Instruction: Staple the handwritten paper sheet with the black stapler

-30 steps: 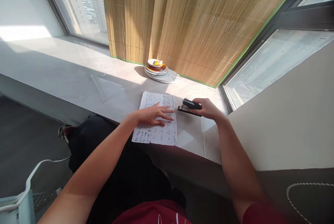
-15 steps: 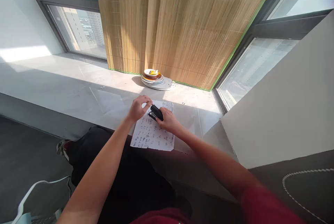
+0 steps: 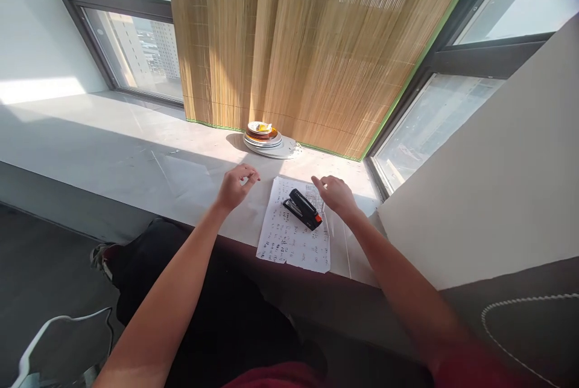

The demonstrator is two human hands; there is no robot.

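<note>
A black stapler with a red-orange end lies tilted across a sheet of handwritten paper, whose lower edge reaches the sill's front edge. To the left of the paper is my left hand, its fingers curled together at the tips; whatever they may pinch is too small to name. My right hand hovers at the paper's upper right, off the stapler, fingers loosely bent and apart with nothing visible in them.
Behind the paper, a stack of plates stands on the pale sill, near a bamboo blind. Windows flank the blind. A grey-white wall rises at the right. My legs are below the sill edge.
My right hand has let go of the stapler and moved right. The stapler and paper now lie further right in view, apart from my left hand.
</note>
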